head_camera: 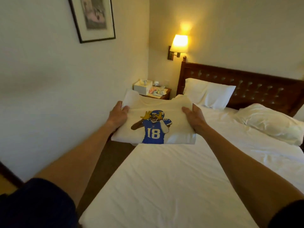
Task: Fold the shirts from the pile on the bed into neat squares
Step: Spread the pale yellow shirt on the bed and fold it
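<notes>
Overhead, folded shirt (154, 122) gripped by left hand (117, 115) and right hand (193, 116), above bed (172, 178) near pillows (209, 92).

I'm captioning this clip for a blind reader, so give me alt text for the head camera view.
Two bare hands, left hand and right hand, hold a folded cream T-shirt printed with a football player numbered 18 by its side edges, above the near left part of a white-sheeted bed. Behind are two pillows, a dark wooden headboard, a lit wall lamp and a cluttered nightstand.
</notes>
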### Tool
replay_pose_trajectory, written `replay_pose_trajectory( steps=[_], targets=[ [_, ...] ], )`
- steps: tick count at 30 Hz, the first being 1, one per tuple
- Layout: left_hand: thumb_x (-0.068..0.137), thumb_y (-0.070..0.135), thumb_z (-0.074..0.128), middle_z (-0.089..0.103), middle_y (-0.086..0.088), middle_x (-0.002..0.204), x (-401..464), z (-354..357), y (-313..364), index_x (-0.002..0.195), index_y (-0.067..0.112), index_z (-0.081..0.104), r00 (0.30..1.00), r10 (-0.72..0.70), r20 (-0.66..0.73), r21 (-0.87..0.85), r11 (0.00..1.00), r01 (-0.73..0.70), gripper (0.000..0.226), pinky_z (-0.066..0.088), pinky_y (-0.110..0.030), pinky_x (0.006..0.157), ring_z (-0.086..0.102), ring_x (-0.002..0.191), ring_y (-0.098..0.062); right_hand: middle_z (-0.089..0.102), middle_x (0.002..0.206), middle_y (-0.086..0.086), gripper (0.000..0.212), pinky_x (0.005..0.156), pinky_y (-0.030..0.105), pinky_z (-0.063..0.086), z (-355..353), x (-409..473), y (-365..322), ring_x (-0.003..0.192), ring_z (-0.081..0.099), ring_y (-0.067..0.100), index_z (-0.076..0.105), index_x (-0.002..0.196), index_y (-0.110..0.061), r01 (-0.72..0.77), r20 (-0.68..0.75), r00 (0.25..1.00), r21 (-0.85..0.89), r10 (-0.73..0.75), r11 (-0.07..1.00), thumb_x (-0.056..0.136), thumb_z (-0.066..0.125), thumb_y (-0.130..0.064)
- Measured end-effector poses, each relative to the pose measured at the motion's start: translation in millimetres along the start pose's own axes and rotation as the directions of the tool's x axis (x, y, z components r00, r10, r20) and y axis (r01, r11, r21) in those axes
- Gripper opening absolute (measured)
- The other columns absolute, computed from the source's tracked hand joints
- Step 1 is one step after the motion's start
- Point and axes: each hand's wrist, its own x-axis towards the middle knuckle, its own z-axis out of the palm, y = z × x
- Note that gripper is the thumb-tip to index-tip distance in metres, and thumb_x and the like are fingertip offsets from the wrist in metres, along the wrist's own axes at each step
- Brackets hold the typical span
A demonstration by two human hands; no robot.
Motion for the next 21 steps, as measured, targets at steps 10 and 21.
replay_pose_trajectory(
  steps=[10, 21],
  targets=[
    [0.106, 0.032, 0.037, 0.053, -0.009, 0.126, -54, -294, -109, 0.138, 0.017, 0.041, 0.911, -0.158, -0.380, 0.038, 0.982, 0.186, 0.036, 0.045, -0.038, 0.085, 0.053, 0.103, -0.028, 0.065, 0.111, 0.007, 0.020, 0.082, 0.039, 0.053, 290, -45, -127, 0.096, 0.064, 0.025, 0.054, 0.120, -0.020, 0.156, 0.382, 0.907, 0.086, -0.177, 0.984, 0.101, 0.050, -0.026],
    [0.103, 0.032, 0.043, 0.057, -0.010, 0.116, -183, -536, -209, 0.119, 0.017, 0.050, 0.584, -0.264, -0.768, -0.002, 0.912, 0.409, 0.023, 0.048, -0.050, 0.095, 0.056, 0.107, -0.031, 0.067, 0.114, 0.009, 0.025, 0.081, 0.037, 0.053, 577, -151, -229, 0.098, 0.064, 0.026, 0.061, 0.120, -0.013, 0.219, 0.725, 0.600, 0.255, -0.336, 0.942, 0.098, 0.054, -0.023]
  ],
)
